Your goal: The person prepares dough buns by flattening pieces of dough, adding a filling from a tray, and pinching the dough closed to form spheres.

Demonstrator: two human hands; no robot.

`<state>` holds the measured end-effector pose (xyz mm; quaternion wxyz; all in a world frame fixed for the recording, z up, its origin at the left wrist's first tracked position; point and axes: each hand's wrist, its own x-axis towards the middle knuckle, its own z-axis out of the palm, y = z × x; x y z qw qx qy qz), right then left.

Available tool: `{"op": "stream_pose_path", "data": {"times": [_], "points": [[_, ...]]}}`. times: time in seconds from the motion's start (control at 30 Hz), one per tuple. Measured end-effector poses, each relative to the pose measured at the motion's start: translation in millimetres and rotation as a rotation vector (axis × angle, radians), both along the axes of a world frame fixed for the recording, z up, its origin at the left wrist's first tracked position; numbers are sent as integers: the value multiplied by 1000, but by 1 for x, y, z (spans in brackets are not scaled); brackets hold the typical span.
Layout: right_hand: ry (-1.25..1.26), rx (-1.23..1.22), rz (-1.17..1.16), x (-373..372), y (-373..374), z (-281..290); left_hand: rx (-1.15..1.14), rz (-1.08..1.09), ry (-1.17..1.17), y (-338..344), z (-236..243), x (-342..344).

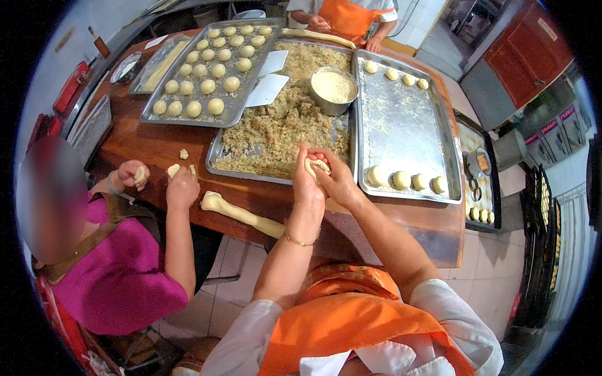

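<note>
My left hand point(307, 185) cups a small piece of pale dough point(318, 165) above the near edge of a tray of crumbly filling point(282, 135). Over the same dough my right hand point(339, 180) curls its fingers, pressing at its rim; what lies inside the dough is mostly hidden. Just right of my hands lies a metal tray point(407, 135) with round dough balls point(401, 180) in a row at its near end and more at its far end. A long dough roll point(241, 215) rests on the table left of my forearms.
A metal bowl of pale crumbs point(333, 88) sits in the filling tray, near white scrapers point(268, 89). Another tray point(147, 114) holds rows of dough balls. A co-worker in magenta point(125, 269) handles dough at left; a person in an orange apron point(348, 22) stands across the wooden table point(433, 235).
</note>
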<state>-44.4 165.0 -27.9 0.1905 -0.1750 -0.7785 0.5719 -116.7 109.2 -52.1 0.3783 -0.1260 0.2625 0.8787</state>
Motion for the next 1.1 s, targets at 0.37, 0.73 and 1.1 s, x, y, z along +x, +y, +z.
{"op": "stream_pose_path", "data": {"times": [0.37,0.73,1.1], "points": [[12,-463,157,11,-2,20,96,-134,112,-27,-2,8],[70,-748,4,19,-18,23,131,-223,100,-44,21,21],[168,-184,162,49,-47,19,-2,-227,155,-67,15,43]]}}
